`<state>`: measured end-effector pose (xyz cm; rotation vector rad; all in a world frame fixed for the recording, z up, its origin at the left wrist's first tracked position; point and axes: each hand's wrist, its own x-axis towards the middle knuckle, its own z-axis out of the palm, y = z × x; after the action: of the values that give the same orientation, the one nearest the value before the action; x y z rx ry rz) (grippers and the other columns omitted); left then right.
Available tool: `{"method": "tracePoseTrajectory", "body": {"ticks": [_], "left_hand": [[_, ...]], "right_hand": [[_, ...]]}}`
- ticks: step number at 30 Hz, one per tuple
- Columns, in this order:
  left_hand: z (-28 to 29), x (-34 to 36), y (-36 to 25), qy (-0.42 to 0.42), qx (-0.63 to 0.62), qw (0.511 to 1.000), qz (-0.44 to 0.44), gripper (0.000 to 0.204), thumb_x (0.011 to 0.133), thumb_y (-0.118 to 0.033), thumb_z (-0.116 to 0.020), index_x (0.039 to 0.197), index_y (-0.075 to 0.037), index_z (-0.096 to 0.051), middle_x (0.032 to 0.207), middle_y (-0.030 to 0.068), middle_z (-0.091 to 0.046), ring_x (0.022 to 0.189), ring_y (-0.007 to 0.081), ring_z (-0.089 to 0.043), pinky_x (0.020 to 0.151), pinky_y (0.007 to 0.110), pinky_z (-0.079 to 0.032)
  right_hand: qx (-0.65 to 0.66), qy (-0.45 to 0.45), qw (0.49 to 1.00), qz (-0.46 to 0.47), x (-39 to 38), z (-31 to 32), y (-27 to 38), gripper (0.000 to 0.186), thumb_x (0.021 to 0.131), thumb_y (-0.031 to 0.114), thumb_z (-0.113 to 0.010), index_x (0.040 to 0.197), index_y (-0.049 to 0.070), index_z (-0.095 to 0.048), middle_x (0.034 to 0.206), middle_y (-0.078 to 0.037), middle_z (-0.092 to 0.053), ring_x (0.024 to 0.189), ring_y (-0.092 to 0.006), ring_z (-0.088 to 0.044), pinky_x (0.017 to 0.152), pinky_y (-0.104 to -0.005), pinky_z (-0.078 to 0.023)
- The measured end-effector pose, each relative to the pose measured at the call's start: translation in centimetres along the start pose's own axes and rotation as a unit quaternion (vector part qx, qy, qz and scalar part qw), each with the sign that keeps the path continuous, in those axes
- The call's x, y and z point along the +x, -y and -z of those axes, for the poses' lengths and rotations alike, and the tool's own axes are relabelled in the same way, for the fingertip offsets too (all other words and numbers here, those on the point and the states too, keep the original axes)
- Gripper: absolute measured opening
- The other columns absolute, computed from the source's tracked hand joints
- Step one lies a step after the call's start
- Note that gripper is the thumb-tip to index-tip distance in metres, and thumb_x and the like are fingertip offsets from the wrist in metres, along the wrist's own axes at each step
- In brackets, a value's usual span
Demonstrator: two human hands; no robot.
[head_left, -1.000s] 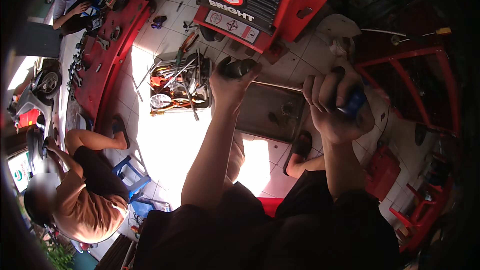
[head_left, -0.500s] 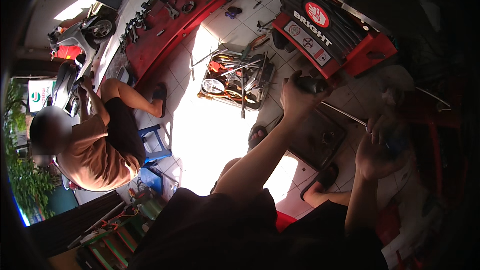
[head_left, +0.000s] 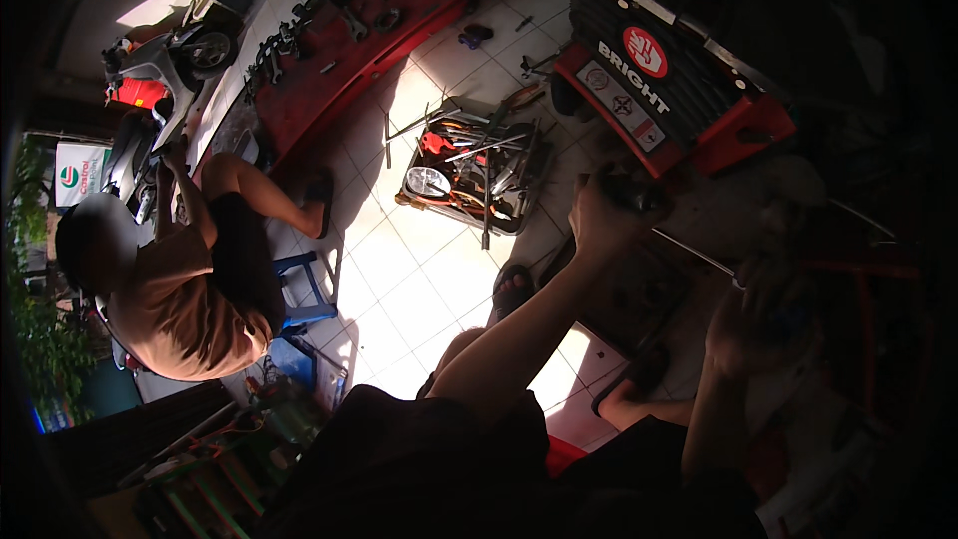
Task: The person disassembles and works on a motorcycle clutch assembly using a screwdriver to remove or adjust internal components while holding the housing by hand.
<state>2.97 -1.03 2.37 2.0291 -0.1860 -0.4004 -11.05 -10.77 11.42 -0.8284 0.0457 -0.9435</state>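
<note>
My left hand (head_left: 602, 225) is reached out at right of centre, its fingers closed round a dark rounded piece (head_left: 635, 196) whose kind I cannot make out. From beside that piece a thin straight metal rod (head_left: 696, 252) slants down to the right. It ends at my right hand (head_left: 731, 334), whose fingers are curled about that end in deep shadow. Something bluish beside the right hand is too dim to name. Beneath my forearms a dark shallow tray (head_left: 639, 289) lies on the floor.
An open toolbox (head_left: 514, 225) heaped with hand tools stands on the sunlit tiles. A red motorcycle lift (head_left: 319, 105) with tools runs along the left. Another person (head_left: 190, 289) sits on a blue stool (head_left: 309, 311). A red-and-black lift or cabinet (head_left: 639, 70) rises ahead.
The picture has darkened, and the view has shifted slightly. Both hands keep nearly the same places, with the rod still stretching between them.
</note>
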Motion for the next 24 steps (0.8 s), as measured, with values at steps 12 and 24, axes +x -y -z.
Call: {"method": "tracePoseTrajectory", "body": {"ticks": [12,24], "left_hand": [[0.9,0.2,-0.4,0.001,-0.001,1.0,0.008,0.086,0.054,-0.044,-0.088,0.124,-0.004,-0.059,0.108,0.015,-0.067,0.116,0.0316,-0.056,0.095,0.044,-0.049],[0.2,1.0,1.3,0.005,0.012,1.0,-0.002,0.091,0.055,-0.047,-0.087,0.127,-0.002,-0.057,0.112,0.0173,-0.064,0.114,0.0322,-0.058,0.095,0.043,-0.049]], "right_hand": [[0.088,0.008,0.992,-0.091,-1.2,0.0,0.7,0.033,0.092,0.033,-0.044,0.072,0.007,-0.041,0.074,-0.007,-0.048,0.068,-0.0165,-0.046,0.076,-0.0326,-0.04],[0.002,-0.061,0.998,-0.006,-0.9,-1.0,-0.4,0.032,0.091,0.036,-0.045,0.073,0.009,-0.042,0.068,-0.008,-0.045,0.061,-0.0175,-0.041,0.064,-0.0349,-0.034]]}}
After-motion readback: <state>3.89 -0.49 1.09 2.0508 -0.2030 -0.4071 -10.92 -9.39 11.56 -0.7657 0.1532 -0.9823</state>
